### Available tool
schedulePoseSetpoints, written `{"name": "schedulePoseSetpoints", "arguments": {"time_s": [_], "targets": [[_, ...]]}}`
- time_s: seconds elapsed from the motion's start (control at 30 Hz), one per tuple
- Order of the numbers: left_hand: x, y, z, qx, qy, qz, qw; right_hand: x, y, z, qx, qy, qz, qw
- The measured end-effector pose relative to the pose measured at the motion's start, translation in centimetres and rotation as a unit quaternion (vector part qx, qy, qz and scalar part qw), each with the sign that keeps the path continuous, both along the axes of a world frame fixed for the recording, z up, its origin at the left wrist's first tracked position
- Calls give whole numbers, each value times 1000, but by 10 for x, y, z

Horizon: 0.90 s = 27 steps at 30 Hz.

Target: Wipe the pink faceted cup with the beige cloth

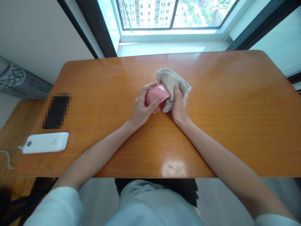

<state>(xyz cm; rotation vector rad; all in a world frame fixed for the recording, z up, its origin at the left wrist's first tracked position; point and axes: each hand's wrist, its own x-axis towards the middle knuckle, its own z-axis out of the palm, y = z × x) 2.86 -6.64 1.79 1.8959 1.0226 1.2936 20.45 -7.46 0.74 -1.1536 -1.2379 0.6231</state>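
My left hand (144,105) is closed around a glossy pink object (155,94) with an angular edge on its right side; its exact kind is unclear. In my right hand (180,105) is a folded light grey cloth (172,80), with the thumb lying on top and the other fingers hidden behind or under it. The cloth touches the right side of the pink object. Both things are held together over the middle of the wooden table (223,125).
On the table's left side lie a white flat device (45,142) with a cable and a blurred-out dark rectangle (56,112). A window (171,29) with a sill is beyond the far edge. Patterned fabric (21,81) stands at the left.
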Motion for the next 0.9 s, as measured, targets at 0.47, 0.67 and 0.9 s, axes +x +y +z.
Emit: {"name": "schedulePoseSetpoints", "arguments": {"time_s": [0.47, 0.67, 0.9], "targets": [[-8, 16, -4, -72, -84, -113, 987, -2, -3, 5, 68, -93, -20, 993], [-9, 21, -23, -106, -121, -94, 983, 3, -13, 21, 221, -354, 80, 905], [-4, 20, -19, -102, -171, -132, 971, 7, -6, 18, 220, -351, 45, 909]]}}
